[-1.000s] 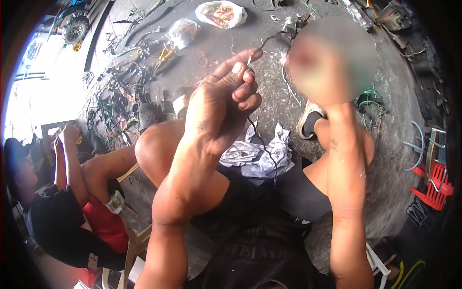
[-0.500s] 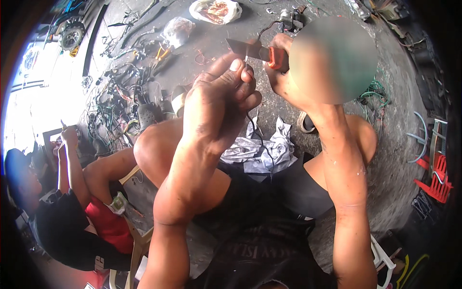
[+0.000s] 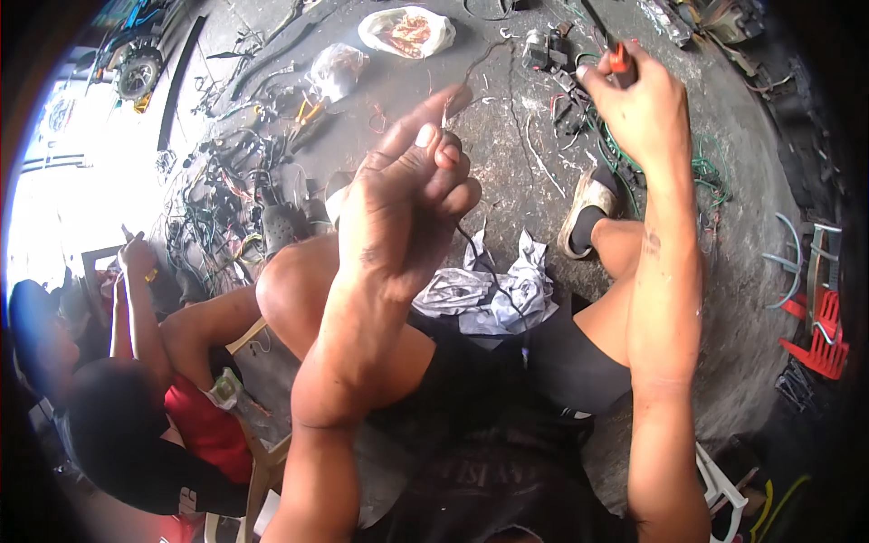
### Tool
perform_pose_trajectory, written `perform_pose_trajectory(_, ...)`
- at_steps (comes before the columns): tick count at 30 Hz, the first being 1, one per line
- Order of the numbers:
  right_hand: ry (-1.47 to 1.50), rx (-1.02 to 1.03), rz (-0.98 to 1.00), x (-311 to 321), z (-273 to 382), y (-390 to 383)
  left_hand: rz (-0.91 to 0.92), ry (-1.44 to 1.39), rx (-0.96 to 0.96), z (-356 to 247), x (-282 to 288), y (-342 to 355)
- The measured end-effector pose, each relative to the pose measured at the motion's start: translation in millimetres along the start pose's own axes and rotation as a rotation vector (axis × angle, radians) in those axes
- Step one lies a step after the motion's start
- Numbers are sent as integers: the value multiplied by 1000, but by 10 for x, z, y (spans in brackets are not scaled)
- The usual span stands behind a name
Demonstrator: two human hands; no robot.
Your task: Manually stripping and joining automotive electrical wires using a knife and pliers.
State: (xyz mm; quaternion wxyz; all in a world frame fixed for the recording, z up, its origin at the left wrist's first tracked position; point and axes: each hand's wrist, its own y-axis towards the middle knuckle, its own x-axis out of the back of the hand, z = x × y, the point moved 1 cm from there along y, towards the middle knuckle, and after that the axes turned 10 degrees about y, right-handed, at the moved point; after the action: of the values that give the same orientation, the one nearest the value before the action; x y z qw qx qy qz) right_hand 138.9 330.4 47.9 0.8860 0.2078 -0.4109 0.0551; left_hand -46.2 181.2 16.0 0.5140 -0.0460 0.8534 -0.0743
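The person's left hand (image 3: 407, 181) is pinching a dark wire (image 3: 477, 253) between thumb and forefinger, up and left of the crumpled cloth (image 3: 529, 288), its other fingers curling in. The wire is hanging down across the cloth; whether it is touching, I cannot tell. The right hand (image 3: 647, 104), up and right of the cloth, is clasping an orange-handled knife (image 3: 621, 61), the blade pointing away from the cloth.

With 2 bare hands working, the forefinger is lying exposed beside the thin wire, so a skidding blade could be cutting it. Heavy pressure could be severing the wire. A slack pinch could be letting it slip, and its trailing length could be snagging around the cloth.
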Motion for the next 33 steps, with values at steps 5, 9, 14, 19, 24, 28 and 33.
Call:
perform_pose_trajectory(5,178,240,168,-147,162,-212,-148,116,40,-12,-89,-16)
perform_pose_trajectory(9,195,420,226,-281,253,-271,-155,130,75,28,-8,6)
perform_pose_trajectory(14,159,454,229,-353,298,-314,-185,236,34,65,-27,19)
perform_pose_trajectory(19,161,431,212,-379,312,-324,-149,251,13,80,2,38)
perform_pose_trajectory(24,143,395,263,-357,331,-320,-246,318,-31,81,-75,35)
perform_pose_trajectory(28,159,360,241,-362,349,-310,-203,333,-42,72,-38,39)
perform_pose_trajectory(33,172,318,297,-349,370,-320,-214,337,-59,82,-44,35)
